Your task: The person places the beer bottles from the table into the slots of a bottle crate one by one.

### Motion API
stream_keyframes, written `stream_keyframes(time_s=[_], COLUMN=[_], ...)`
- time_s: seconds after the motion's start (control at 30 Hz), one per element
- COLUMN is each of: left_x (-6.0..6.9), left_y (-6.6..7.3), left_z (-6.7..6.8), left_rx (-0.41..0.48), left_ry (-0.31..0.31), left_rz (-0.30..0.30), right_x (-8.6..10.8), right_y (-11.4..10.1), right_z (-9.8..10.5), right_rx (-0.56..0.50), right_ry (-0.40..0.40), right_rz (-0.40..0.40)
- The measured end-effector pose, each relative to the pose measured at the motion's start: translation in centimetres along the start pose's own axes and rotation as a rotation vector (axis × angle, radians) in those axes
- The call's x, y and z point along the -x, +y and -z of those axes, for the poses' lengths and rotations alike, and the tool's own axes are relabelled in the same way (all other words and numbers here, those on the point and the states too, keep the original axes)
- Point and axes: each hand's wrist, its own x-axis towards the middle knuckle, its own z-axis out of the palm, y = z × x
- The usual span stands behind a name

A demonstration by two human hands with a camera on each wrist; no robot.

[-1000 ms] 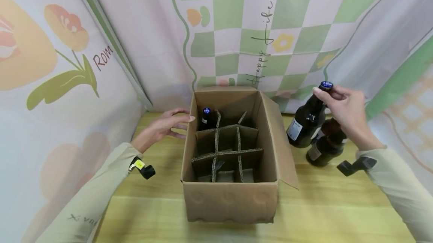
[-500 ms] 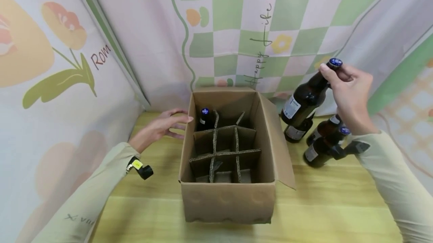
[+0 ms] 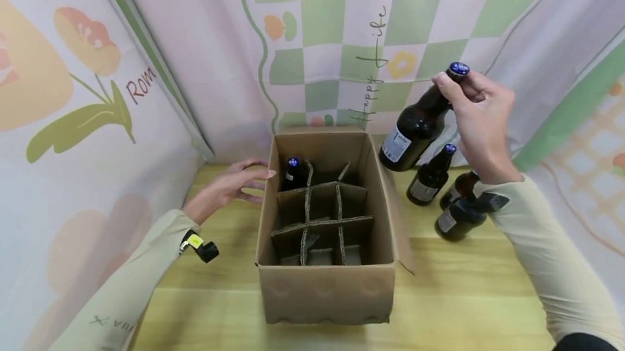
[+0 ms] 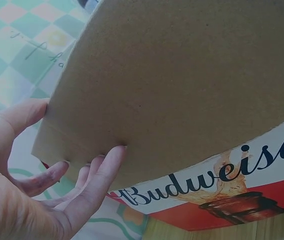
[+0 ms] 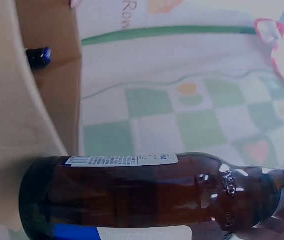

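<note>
My right hand (image 3: 480,109) grips a brown glass beer bottle (image 3: 415,131) by its neck, just under the blue cap. The bottle is in the air, tilted, beyond the right side of the cardboard box (image 3: 327,291). In the right wrist view the bottle (image 5: 132,195) lies across the picture, its labels showing. My left hand (image 3: 234,184) touches the box's left side near the back, fingers fairly straight. In the left wrist view the fingertips rest against a brown flap (image 4: 172,85). Inside the box, a blue-capped bottle (image 3: 292,172) stands in the back left compartment.
Cardboard dividers (image 3: 337,222) split the box into compartments. Several bottles, such as a dark bottle (image 3: 429,177), stand on the wooden table (image 3: 439,297) to the right; my right wrist partly covers some. A patterned curtain (image 3: 322,20) hangs behind the box.
My right hand has lifted the bottle off the table and carried it up and left toward the box. My left hand has stayed at the box's side.
</note>
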Motion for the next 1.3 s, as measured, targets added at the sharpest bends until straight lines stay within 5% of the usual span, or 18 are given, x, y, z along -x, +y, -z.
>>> stream_keyframes(time_s=[0.17, 0.27, 0.43, 0.73, 1.0, 1.17, 1.3], left_x=[0.0, -0.1, -0.1, -0.4, -0.2, 0.0, 0.0], left_y=[0.1, -0.1, 0.0, 0.0, 0.2, 0.2, 0.2], left_z=[0.0, 0.0, -0.1, -0.8, -0.6, -0.6, -0.8], left_rx=[0.007, 0.01, 0.011, 0.012, 0.011, 0.009, 0.015], left_ry=[0.004, 0.004, 0.012, -0.002, 0.01, 0.01, 0.003], left_rz=[-0.011, -0.009, -0.017, -0.023, -0.027, -0.022, -0.022], right_x=[0.2, 0.2, -0.5, -0.7, -2.6, -2.2, -1.8], right_y=[-0.9, -1.3, -1.6, -1.6, -0.3, 1.5, 2.9], right_z=[-1.7, -2.2, -2.9, -4.0, -5.1, -6.4, -7.1], right_rx=[0.135, 0.089, -0.037, -0.006, -0.119, 0.062, 0.302], right_ry=[-0.056, -0.068, -0.129, -0.179, -0.191, -0.249, -0.345], right_rz=[0.072, 0.069, -0.031, -0.114, -0.275, -0.287, -0.222])
